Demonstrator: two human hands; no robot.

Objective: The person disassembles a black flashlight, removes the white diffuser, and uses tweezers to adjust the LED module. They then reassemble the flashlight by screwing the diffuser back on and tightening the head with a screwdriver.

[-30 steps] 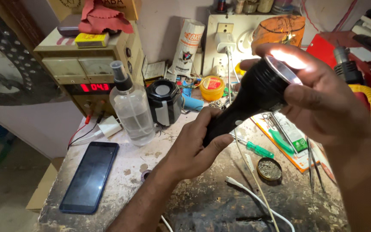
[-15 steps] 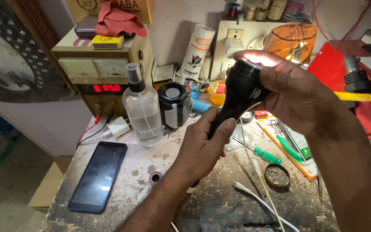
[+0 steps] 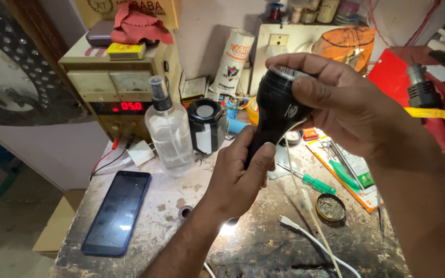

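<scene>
Head view only. Black flashlight [image 3: 276, 110] is held tilted above the workbench [image 3: 263, 247], between both hands. Left hand [image 3: 238, 177] is wrapped shut around the slim lower barrel, thumb up along the body; it looks like the steadying grip. Right hand [image 3: 343, 100] is curled closed over the wide head, fingers across the front rim, thumb pressed on the side — a grip that would suit turning or pulling the head against the barrel. A bright spot on the bench below the left wrist suggests the tail end points down there.

Beyond the left hand: clear spray bottle [image 3: 170, 128] and small black speaker [image 3: 207, 125]. Left of that hand, a dark phone [image 3: 117, 212] lies flat. Under the right forearm: green-handled screwdriver [image 3: 312, 181], round tin [image 3: 330, 207], white cable [image 3: 318, 242].
</scene>
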